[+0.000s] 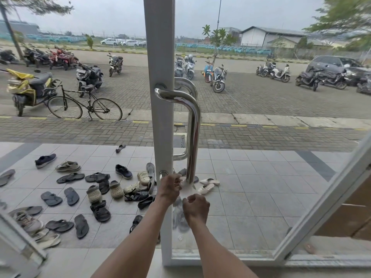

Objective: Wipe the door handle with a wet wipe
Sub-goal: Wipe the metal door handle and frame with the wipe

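Observation:
A polished steel pull handle (193,125) runs down the white door frame (160,57), fixed at the top and near the bottom. A white wet wipe (187,189) is spread just below the handle's lower end, touching it. My left hand (170,187) pinches the wipe's upper left edge beside the handle's bottom mount. My right hand (196,207) grips the wipe's lower right edge, a little lower and nearer to me. Both forearms reach up from the bottom of the view.
A second handle (186,85) shows through the glass on the outer side. A glass door leaf (321,217) stands ajar at the right. Outside, several shoes and sandals (96,189) lie on the tiled porch, with a bicycle (84,105) and motorbikes beyond.

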`<action>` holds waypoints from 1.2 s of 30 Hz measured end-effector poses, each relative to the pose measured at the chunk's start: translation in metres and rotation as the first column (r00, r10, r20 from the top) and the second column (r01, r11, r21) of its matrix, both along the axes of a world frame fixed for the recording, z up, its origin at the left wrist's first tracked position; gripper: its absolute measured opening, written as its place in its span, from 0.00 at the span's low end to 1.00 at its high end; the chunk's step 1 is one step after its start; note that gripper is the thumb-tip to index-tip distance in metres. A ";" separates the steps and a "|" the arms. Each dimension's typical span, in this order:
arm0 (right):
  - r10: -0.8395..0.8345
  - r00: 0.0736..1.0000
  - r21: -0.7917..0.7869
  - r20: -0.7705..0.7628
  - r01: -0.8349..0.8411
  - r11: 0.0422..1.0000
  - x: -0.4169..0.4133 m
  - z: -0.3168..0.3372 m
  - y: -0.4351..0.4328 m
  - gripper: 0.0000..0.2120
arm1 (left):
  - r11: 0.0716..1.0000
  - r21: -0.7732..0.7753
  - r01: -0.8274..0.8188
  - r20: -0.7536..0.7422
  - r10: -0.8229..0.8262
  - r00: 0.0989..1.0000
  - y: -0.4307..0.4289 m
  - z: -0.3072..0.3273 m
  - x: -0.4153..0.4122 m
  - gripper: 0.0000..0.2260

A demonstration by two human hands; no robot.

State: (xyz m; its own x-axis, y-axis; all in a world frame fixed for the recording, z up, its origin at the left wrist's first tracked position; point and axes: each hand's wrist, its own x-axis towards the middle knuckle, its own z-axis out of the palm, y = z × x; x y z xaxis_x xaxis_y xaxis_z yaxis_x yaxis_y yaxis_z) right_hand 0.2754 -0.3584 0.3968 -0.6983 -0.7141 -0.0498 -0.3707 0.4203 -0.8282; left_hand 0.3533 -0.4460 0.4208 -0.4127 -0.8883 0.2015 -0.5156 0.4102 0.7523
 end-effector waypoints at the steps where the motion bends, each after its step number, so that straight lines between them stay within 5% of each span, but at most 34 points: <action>1: 0.014 0.998 0.004 0.061 -0.014 1.000 0.001 -0.002 -0.002 0.14 | 1.000 0.009 -0.007 0.001 0.007 1.000 0.000 0.000 0.000 0.13; 6: 0.057 0.981 -0.109 0.186 -0.037 0.993 0.005 -0.003 -0.009 0.10 | 1.000 0.003 0.018 -0.017 -0.018 1.000 -0.002 -0.003 0.002 0.09; 14: 0.023 0.971 -0.212 0.239 0.029 0.977 0.005 0.005 -0.015 0.09 | 0.994 -0.104 -0.021 0.028 0.024 0.999 -0.003 -0.008 0.021 0.21; 22: -0.110 0.994 -0.257 0.007 0.108 0.960 -0.006 0.032 -0.037 0.08 | 0.975 -0.216 0.054 0.290 0.012 0.957 -0.012 -0.006 0.038 0.05; 25: -0.136 0.984 -0.328 -0.111 0.093 0.940 -0.006 0.043 -0.039 0.12 | 0.972 -0.224 0.071 0.301 -0.001 0.954 -0.013 -0.008 0.039 0.11; 27: -0.136 0.975 -0.369 -0.175 0.063 0.927 -0.005 0.044 -0.041 0.15 | 0.968 -0.249 0.028 0.312 0.053 0.949 -0.014 -0.011 0.042 0.23; 36: -0.007 0.983 -0.222 -0.184 -0.034 0.974 -0.010 0.012 -0.036 0.09 | 0.903 -0.342 -0.260 -0.041 0.262 0.964 -0.031 0.022 0.043 0.36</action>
